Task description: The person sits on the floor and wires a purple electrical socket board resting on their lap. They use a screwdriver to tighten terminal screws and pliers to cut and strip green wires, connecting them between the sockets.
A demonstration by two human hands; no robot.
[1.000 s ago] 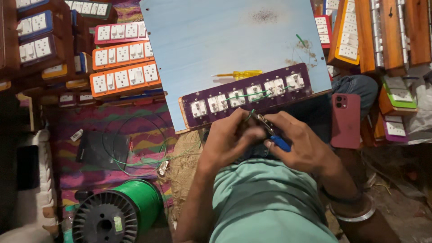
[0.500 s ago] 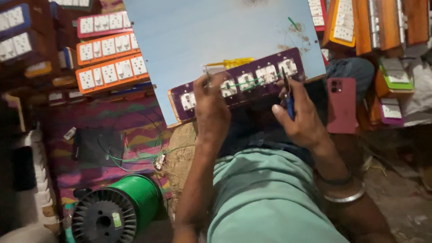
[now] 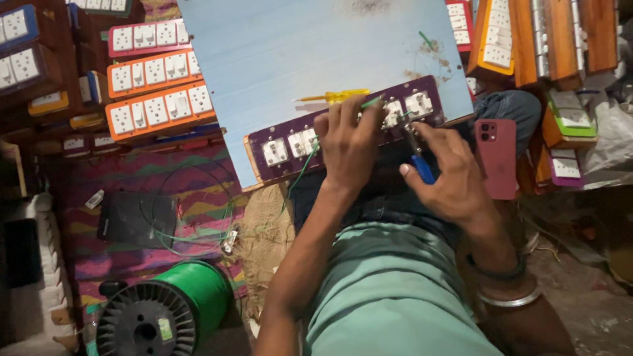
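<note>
- While your left hand [image 3: 348, 142] lies palm-down across the purple switch board [image 3: 290, 142], its fingers are spread and pressing flat on the board's middle; it grips nothing, though a green wire [image 3: 300, 173] runs out from under it.
- Your right hand [image 3: 448, 175] is closed around a blue-handled screwdriver [image 3: 418, 155], with its metal tip set against the board's right portion.
- That switch board is a long purple strip carrying white switches and sockets; it rests along the near edge of the pale blue panel [image 3: 297, 53], tilted, with its right end higher.
- A yellow screwdriver [image 3: 333, 97] lies on the panel just beyond your left fingertips.
- A pink phone [image 3: 496, 158] sits off the panel's near right corner, beside your right hand.
</note>
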